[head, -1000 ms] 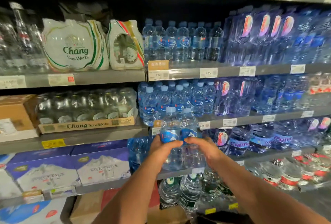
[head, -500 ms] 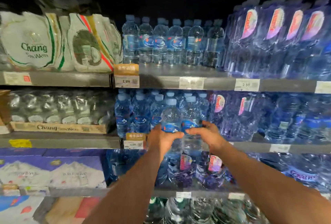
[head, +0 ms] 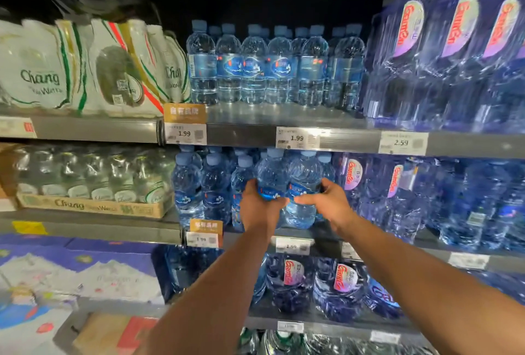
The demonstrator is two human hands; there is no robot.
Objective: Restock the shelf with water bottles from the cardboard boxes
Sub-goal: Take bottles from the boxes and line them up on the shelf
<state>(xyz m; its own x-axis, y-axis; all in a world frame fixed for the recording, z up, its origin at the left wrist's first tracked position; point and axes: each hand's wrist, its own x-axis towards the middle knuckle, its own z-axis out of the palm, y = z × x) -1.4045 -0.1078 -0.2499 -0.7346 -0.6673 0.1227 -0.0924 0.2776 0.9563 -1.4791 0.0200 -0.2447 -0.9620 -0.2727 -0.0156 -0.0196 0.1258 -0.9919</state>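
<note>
Bottles [head: 287,184], two side by side, have risen from waist height to the middle shelf [head: 326,236]; our left hand [head: 257,207] and right hand [head: 326,202] each grip one, nearly placed among its row.

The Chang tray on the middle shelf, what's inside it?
The Chang tray holds clear bottles with pale labels, standing upright in rows. Only the front row shows clearly; the tray wall hides their bottoms, and the rows behind are too blurred to count.
</note>
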